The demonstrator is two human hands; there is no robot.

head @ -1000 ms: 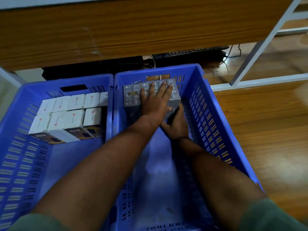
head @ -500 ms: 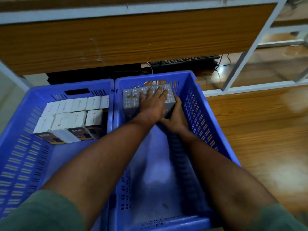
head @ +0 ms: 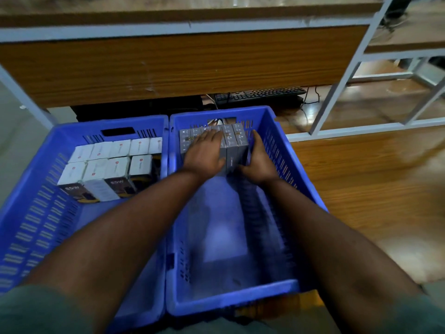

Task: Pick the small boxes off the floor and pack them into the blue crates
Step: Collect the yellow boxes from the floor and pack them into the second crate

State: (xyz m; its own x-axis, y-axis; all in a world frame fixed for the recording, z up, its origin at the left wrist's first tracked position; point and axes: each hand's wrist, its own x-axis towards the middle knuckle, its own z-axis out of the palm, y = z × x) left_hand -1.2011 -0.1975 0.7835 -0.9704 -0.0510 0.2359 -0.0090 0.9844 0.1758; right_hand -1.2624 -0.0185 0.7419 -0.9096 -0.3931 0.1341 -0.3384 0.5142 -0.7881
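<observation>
Both hands on the grey boxes at the far end of the right crate.

Left hand (head: 204, 153) lies flat, fingers straight, across the tops of the grey boxes (head: 234, 141); right hand (head: 258, 162) cups the row's right end, fingers curled round it. They're slim, upright, tightly packed in the right blue crate (head: 231, 302); white-topped boxes (head: 108, 162) fill the left blue crate (head: 31, 213).

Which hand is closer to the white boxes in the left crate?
Left. The left hand lies flat on the grey boxes in the right crate, on the side toward the white boxes. The right hand is on the grey row's far side.
</observation>
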